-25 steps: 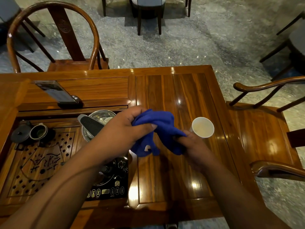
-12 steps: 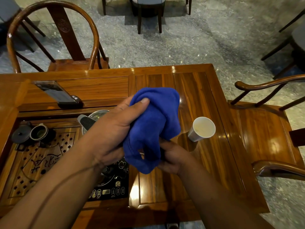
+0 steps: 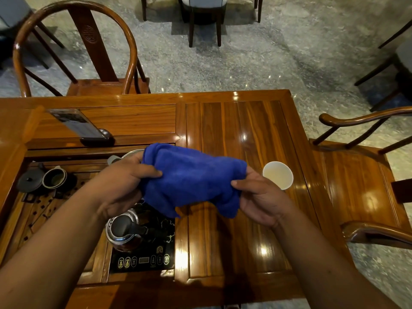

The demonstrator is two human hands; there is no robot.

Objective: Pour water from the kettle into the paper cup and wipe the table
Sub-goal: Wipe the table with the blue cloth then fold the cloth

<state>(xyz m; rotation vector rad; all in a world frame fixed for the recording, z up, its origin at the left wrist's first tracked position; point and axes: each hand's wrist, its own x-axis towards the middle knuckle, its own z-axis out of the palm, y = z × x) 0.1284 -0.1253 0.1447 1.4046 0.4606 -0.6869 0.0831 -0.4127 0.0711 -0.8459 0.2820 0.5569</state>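
Observation:
A blue cloth (image 3: 191, 177) is stretched between both hands above the wooden table (image 3: 240, 130). My left hand (image 3: 124, 184) grips its left end and my right hand (image 3: 258, 197) grips its right end. The white paper cup (image 3: 278, 175) stands upright on the table just right of my right hand, with liquid inside. A steel kettle (image 3: 123, 231) with a black lid sits on the black heater panel (image 3: 142, 259) below my left hand. A second steel vessel (image 3: 131, 152) is mostly hidden behind my left hand and the cloth.
A phone (image 3: 80, 126) lies on the ledge at the back left. A small dark teapot lid and cup (image 3: 44, 178) rest on the slatted tea tray (image 3: 33, 212). Wooden chairs stand behind the table (image 3: 78, 52) and at its right side (image 3: 361, 186).
The cloth was bunched and hanging from my left hand; now both hands have pulled it out sideways into a wide band. The cup has not moved.

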